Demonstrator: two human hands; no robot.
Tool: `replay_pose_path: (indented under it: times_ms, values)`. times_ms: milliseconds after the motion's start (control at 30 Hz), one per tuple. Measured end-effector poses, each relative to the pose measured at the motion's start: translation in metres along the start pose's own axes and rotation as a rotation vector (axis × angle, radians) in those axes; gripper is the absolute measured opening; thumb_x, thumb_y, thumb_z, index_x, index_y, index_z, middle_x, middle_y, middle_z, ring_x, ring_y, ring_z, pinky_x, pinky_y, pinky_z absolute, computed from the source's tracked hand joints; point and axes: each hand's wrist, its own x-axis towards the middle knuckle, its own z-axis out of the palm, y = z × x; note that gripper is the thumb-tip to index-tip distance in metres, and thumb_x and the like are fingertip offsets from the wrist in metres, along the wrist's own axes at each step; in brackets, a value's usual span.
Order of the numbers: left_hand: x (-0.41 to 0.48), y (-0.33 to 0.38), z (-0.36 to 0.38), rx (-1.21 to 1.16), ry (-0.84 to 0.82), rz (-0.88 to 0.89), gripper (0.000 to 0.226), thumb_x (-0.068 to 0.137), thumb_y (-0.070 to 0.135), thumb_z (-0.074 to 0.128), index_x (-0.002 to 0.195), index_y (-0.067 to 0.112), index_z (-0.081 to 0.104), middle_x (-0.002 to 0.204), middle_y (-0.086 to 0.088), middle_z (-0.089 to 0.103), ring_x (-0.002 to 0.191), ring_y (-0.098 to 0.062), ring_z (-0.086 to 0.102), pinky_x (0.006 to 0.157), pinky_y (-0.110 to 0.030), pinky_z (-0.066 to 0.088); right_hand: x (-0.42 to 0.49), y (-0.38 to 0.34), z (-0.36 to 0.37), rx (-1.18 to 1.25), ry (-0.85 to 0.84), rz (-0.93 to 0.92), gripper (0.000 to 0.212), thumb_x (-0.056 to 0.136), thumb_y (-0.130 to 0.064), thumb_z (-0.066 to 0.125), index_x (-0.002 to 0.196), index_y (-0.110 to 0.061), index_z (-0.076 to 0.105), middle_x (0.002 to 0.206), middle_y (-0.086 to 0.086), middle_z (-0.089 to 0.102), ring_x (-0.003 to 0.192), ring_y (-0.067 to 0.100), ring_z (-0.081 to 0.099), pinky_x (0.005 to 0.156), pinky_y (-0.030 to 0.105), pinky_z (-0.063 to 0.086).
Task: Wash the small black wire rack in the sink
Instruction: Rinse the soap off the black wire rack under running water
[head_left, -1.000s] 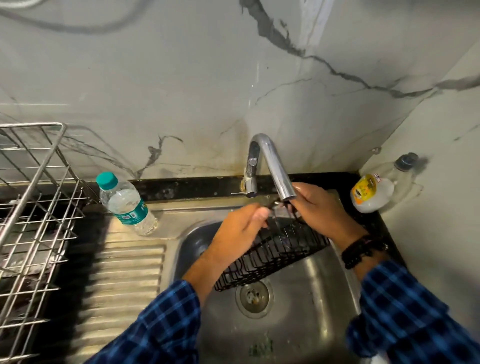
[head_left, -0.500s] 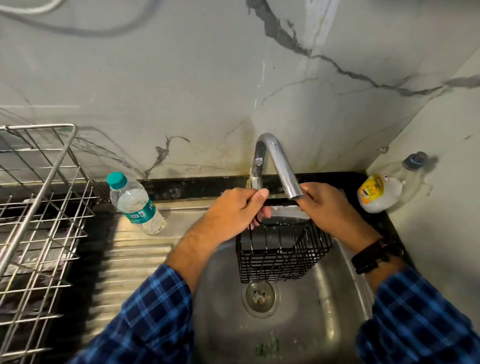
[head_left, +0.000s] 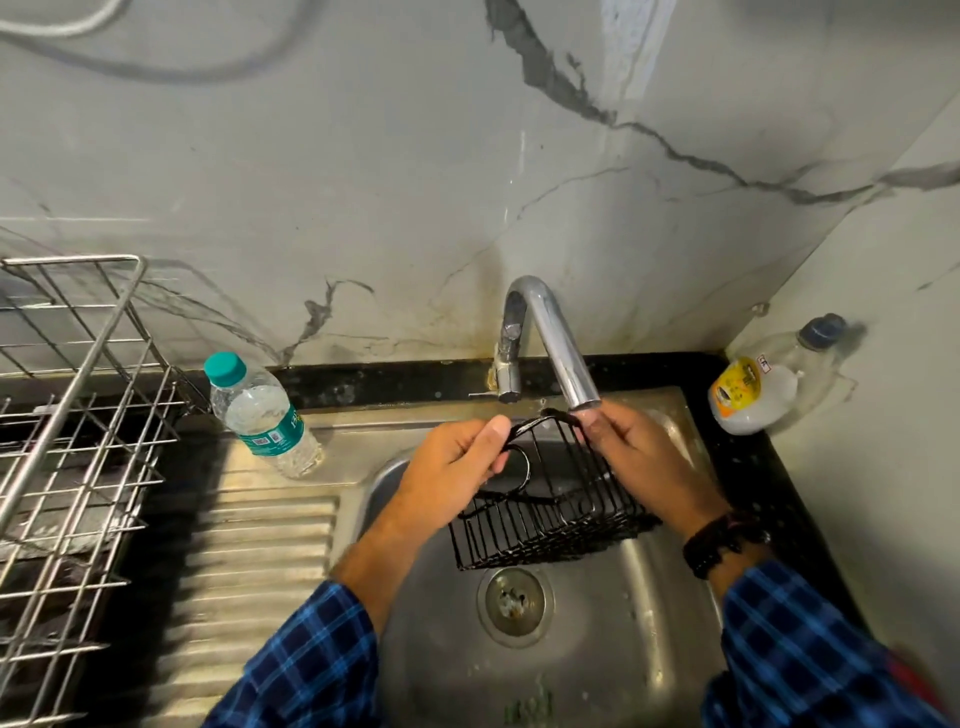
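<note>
The small black wire rack (head_left: 545, 525) hangs tilted over the steel sink (head_left: 644, 623), just under the spout of the chrome tap (head_left: 556, 338). My left hand (head_left: 452, 473) grips the rack's upper left rim, fingers curled round the wire. At the upper right rim, directly below the spout, my right hand (head_left: 644, 467) holds the rack. The rack's lower edge sits above the drain (head_left: 514, 597). Whether water runs from the spout, I cannot make out.
A water bottle with a teal cap (head_left: 260, 415) stands on the ribbed drainboard (head_left: 249, 571) at left. A large steel dish rack (head_left: 67, 441) fills the far left. A soap bottle (head_left: 753, 389) lies in the right corner on the black counter.
The rack was turned from a slanted position to upright, then tipped back. Both hands shifted along its upper rim and stayed beneath the spout.
</note>
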Motion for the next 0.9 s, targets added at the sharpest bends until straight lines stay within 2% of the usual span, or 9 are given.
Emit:
replay_pose_path:
  times_ms: [67, 167, 267, 467, 567, 633, 733, 800, 900]
  values:
    - [0.006, 0.004, 0.004, 0.053, -0.001, 0.016, 0.051, 0.106, 0.043, 0.039, 0.078, 0.006, 0.060, 0.063, 0.005, 0.055, 0.056, -0.010, 0.051, 0.057, -0.026, 0.044, -0.001, -0.009, 0.005, -0.030, 0.015, -0.029, 0.024, 0.104, -0.030, 0.047, 0.091, -0.022, 0.066, 0.078, -0.005, 0.064, 0.074, -0.006, 0.058, 0.063, 0.009, 0.041]
    - [0.021, 0.017, 0.009, 0.369, -0.013, 0.079, 0.045, 0.104, 0.052, 0.035, 0.081, 0.025, 0.063, 0.070, 0.007, 0.064, 0.065, -0.013, 0.062, 0.063, -0.033, 0.053, 0.002, -0.015, 0.016, -0.172, -0.071, -0.102, 0.028, 0.105, -0.035, 0.045, 0.091, -0.020, 0.066, 0.080, -0.005, 0.065, 0.079, 0.003, 0.060, 0.071, 0.025, 0.047]
    - [0.025, 0.013, 0.007, 0.478, 0.021, 0.095, 0.042, 0.102, 0.047, 0.043, 0.080, 0.020, 0.065, 0.064, 0.001, 0.062, 0.060, -0.017, 0.059, 0.059, -0.040, 0.051, 0.005, -0.013, 0.019, -0.231, -0.111, -0.157, 0.029, 0.105, -0.034, 0.045, 0.093, -0.019, 0.067, 0.082, -0.009, 0.066, 0.081, -0.002, 0.060, 0.068, 0.017, 0.043]
    - [-0.003, 0.000, -0.031, -0.071, 0.224, -0.055, 0.035, 0.106, 0.037, 0.043, 0.079, 0.026, 0.063, 0.071, 0.007, 0.063, 0.070, -0.004, 0.060, 0.068, -0.022, 0.049, 0.005, 0.018, -0.026, -0.417, -0.026, -0.116, 0.047, 0.099, -0.057, 0.036, 0.074, -0.028, 0.064, 0.070, -0.004, 0.063, 0.070, 0.009, 0.061, 0.066, 0.035, 0.049]
    - [-0.015, -0.016, -0.040, -0.215, 0.291, -0.098, 0.040, 0.106, 0.035, 0.042, 0.094, 0.007, 0.067, 0.082, -0.006, 0.069, 0.076, -0.010, 0.065, 0.071, -0.021, 0.054, -0.002, 0.030, -0.038, -0.309, 0.016, -0.090, 0.054, 0.091, -0.063, 0.039, 0.068, -0.022, 0.064, 0.067, -0.001, 0.064, 0.067, 0.012, 0.062, 0.069, 0.039, 0.049]
    - [-0.016, -0.026, -0.043, -0.093, 0.240, -0.109, 0.046, 0.104, 0.043, 0.039, 0.090, 0.005, 0.061, 0.077, -0.015, 0.060, 0.070, -0.020, 0.058, 0.068, -0.030, 0.052, -0.003, 0.026, -0.028, -0.005, 0.067, -0.070, 0.048, 0.098, -0.051, 0.048, 0.067, -0.017, 0.061, 0.066, -0.001, 0.064, 0.066, 0.013, 0.060, 0.071, 0.037, 0.047]
    - [-0.004, -0.023, -0.042, 0.411, -0.005, -0.077, 0.036, 0.104, 0.048, 0.035, 0.086, 0.027, 0.058, 0.075, 0.005, 0.061, 0.069, -0.011, 0.061, 0.070, -0.028, 0.052, -0.002, 0.019, -0.018, 0.313, 0.219, 0.012, 0.048, 0.101, -0.049, 0.050, 0.073, -0.010, 0.056, 0.068, 0.015, 0.052, 0.067, 0.022, 0.052, 0.074, 0.037, 0.043]
    - [0.007, -0.011, -0.024, 0.647, -0.156, -0.001, 0.038, 0.104, 0.051, 0.033, 0.094, 0.030, 0.063, 0.075, 0.009, 0.064, 0.067, -0.008, 0.064, 0.069, -0.030, 0.057, 0.001, 0.011, -0.011, 0.264, 0.199, -0.008, 0.055, 0.097, -0.061, 0.048, 0.082, -0.009, 0.059, 0.071, 0.014, 0.054, 0.066, 0.028, 0.051, 0.071, 0.039, 0.046]
    - [0.021, 0.010, 0.014, 0.509, -0.143, 0.103, 0.044, 0.105, 0.051, 0.030, 0.089, 0.028, 0.064, 0.073, 0.008, 0.069, 0.063, -0.004, 0.067, 0.069, -0.037, 0.059, 0.009, -0.015, 0.005, 0.115, 0.078, -0.050, 0.037, 0.102, -0.039, 0.047, 0.076, -0.017, 0.061, 0.063, -0.007, 0.060, 0.061, 0.007, 0.056, 0.062, 0.028, 0.046]
